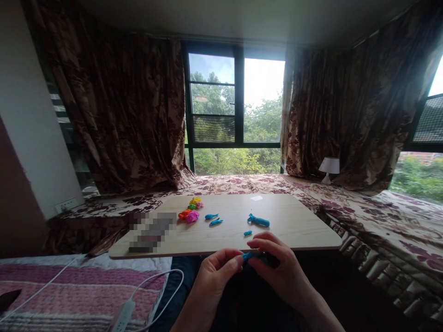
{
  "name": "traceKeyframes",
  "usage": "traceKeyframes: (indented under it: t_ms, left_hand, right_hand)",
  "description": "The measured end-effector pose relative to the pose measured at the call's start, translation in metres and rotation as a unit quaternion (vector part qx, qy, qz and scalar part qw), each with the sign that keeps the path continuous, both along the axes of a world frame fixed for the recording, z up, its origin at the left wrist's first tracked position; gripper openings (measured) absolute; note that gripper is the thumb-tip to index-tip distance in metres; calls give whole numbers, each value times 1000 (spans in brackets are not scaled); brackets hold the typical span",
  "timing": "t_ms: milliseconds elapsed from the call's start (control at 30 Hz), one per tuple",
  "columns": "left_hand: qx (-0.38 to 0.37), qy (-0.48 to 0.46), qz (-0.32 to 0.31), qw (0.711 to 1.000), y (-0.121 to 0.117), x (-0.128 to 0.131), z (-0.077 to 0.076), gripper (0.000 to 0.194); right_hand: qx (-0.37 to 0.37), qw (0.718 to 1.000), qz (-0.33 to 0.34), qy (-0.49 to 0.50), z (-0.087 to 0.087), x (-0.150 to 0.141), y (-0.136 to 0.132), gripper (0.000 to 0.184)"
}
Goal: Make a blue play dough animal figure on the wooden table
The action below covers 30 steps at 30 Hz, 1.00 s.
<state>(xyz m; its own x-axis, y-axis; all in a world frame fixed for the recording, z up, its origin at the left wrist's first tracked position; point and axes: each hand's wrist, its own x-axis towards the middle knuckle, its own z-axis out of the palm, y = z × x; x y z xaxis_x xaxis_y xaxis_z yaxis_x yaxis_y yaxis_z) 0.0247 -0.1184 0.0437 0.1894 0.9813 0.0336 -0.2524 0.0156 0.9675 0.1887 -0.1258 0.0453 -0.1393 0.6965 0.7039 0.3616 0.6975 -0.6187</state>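
Note:
Between my two hands, just off the near edge of the table, is a small piece of blue modelling clay (249, 256). My left hand (221, 267) pinches its left end between thumb and forefinger. On the other end, the thumb and fingers of my right hand (273, 258) close around it, hiding part of it. A thick blue clay roll (259, 221) with a knobbly left end lies on the table beyond my right hand. Near it sits a short blue clay bit (248, 233). Two slim blue clay pieces (213, 220) lie farther left.
Colourful clay lumps (192, 211) sit at the back left of the light wooden table (221, 244). A blurred-out dark flat object (152, 233) lies at its left. A power strip (122, 316) with a white cable rests on the bed. A small lamp (328, 168) stands by the window.

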Motion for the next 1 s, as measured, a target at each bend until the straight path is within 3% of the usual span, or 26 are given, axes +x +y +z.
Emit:
traceKeyframes:
  t_ms: [600,800,1000]
  left_hand:
    - [-8,-8,4,1000,-1,2,2,22]
    - [-1,-11,10,1000,-1,2,2,21]
    - [-1,-8,2,1000,-2,2,1,21]
  right_hand:
    - [-3,1000,14,7,2,-4,-1,7]
    - [-12,1000,25,9,2,0,-1,19]
    - [-11,1000,29,-4,3,-1,-2,11]
